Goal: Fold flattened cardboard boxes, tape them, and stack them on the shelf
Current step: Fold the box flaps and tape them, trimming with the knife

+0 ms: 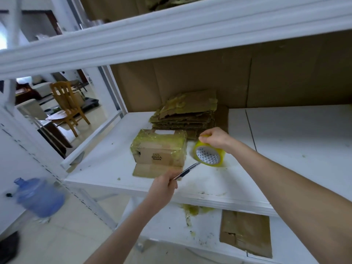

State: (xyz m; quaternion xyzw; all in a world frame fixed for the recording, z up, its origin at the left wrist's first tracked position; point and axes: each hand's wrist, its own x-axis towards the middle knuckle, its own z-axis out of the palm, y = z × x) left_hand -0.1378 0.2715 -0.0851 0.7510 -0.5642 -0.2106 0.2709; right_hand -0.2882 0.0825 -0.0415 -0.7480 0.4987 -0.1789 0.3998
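A small folded cardboard box (159, 149), glossy with yellowish tape and with one flap lying open in front, is being kept on the white shelf (106, 168). It is judged light, fairly stiff and slick, best held by its short ends. Beside it, a tape roll (208, 156) is being gripped by the right hand (216, 139). A slim cutter (187, 171) is being pinched in the left hand (162, 185).

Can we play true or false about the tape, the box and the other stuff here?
1. The right hand holds the yellow tape roll. True.
2. The left hand holds nothing. False: its fingers grip a slim cutter.
3. The taped box sits on the floor. False: it sits on the white shelf.
4. A pile of flattened cardboard lies behind the box. True.
5. The water jug is red. False: it is blue.
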